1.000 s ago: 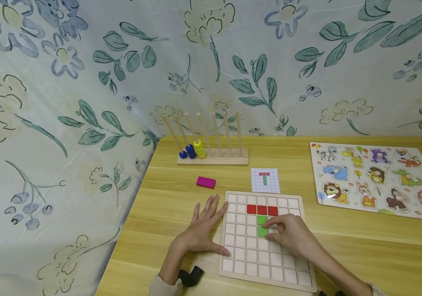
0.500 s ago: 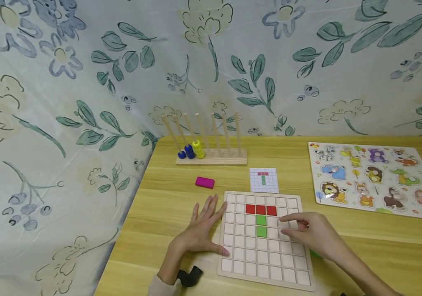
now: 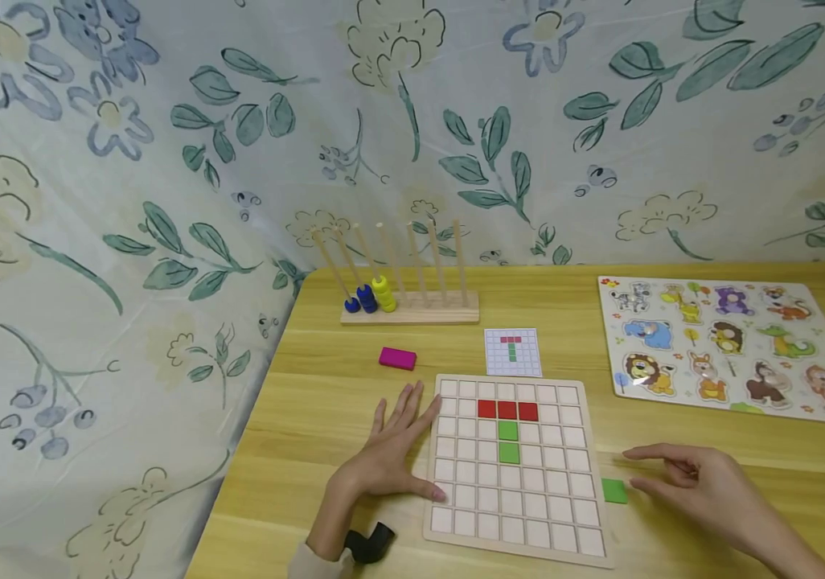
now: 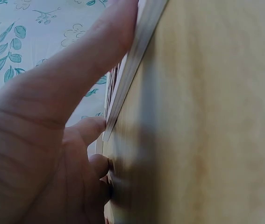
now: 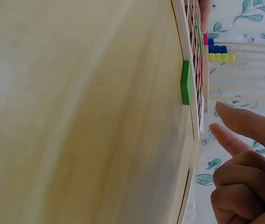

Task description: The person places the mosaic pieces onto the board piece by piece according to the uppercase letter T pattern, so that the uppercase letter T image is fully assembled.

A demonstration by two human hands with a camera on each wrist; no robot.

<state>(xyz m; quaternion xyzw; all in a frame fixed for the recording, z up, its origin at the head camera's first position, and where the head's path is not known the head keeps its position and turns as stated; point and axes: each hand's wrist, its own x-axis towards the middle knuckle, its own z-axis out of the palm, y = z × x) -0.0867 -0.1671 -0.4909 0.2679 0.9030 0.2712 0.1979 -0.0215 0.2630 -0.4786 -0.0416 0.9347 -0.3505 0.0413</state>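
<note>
A square wooden grid board (image 3: 514, 552) lies on the table, with three red tiles (image 3: 507, 411) in a row and two green tiles (image 3: 509, 453) in a column below the middle one. My left hand (image 3: 382, 462) rests spread along the board's left side, its thumb (image 4: 102, 51) over the edge. Beside the board's right edge lies a loose green tile (image 3: 614, 490), also visible in the right wrist view. My right hand (image 3: 712, 486) hovers just right of that tile, thumb and index finger apart with nothing between them, the other fingers bent.
Behind the board lies a pattern card (image 3: 512, 352) showing a red and green T. A magenta block (image 3: 397, 359) and a peg stand (image 3: 430, 310) with blue and yellow beads are further back. An animal puzzle (image 3: 687, 338) lies right; a black curved object (image 3: 371, 544) sits near my left wrist.
My right hand has left the lower green tile on the board and moved right, past the board's edge. The loose green tile is now uncovered. My left hand has stayed put.
</note>
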